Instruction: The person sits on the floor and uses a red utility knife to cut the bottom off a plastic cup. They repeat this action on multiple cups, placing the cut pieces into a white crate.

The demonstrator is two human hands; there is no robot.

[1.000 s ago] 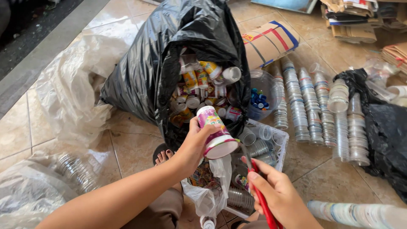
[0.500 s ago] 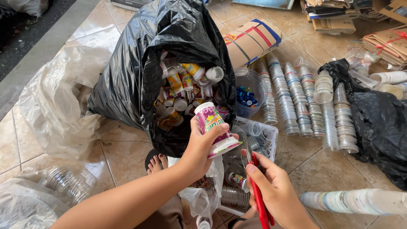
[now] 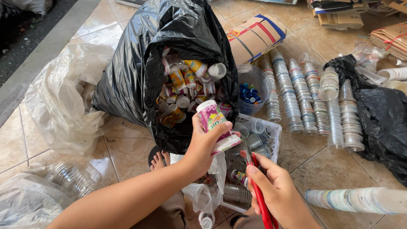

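Note:
My left hand (image 3: 202,146) grips a small pink and white plastic cup (image 3: 217,124), tilted, above a white basket (image 3: 274,132) of clear cups. My right hand (image 3: 276,191) holds a red-handled cutter (image 3: 262,203) just below the cup, its tip pointing up at the cup's base. Behind them a large black bag (image 3: 140,68) lies open, full of several printed cups (image 3: 182,91).
Rows of stacked clear cups (image 3: 305,97) lie on the tiled floor at right, beside a clear bowl of blue caps (image 3: 250,94), a cardboard piece (image 3: 254,36) and another black bag (image 3: 381,114). Clear plastic bags (image 3: 63,97) spread at left. A bare foot (image 3: 159,160) rests near the basket.
Both hands have stayed close together with the cup and cutter. The view has shifted slightly, and the cup sits a little lower and nearer the cutter tip.

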